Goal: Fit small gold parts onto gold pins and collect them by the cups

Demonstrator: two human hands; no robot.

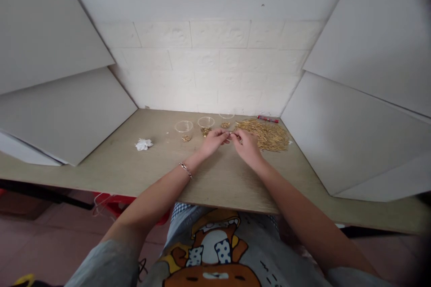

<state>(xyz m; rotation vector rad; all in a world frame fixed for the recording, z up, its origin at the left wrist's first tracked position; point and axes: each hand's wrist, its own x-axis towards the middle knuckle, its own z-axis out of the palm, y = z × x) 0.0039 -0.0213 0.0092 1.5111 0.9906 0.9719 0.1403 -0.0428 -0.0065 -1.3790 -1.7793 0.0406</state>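
Note:
My left hand [216, 139] and my right hand [245, 143] meet over the table, fingertips pinched close together. Something small sits between them, too small to make out. Beside my right hand spreads a wide heap of thin gold-coloured sticks [272, 135]. Just beyond my left hand is a clear round tub [206, 122], with small gold pieces [205, 131] showing at its near side. Another clear tub [183, 126] stands to its left, and a little gold pile [186, 138] lies in front of it. A further gold pile [225, 124] is behind my hands, near a third clear tub [226, 115].
Crumpled white tissue [144, 144] lies on the left of the table [155, 170]. A red patterned tube [267, 119] rests behind the gold sticks. White panels [101, 107] [323, 134] stand on both sides, and a white brick-pattern wall [202, 63] closes the back.

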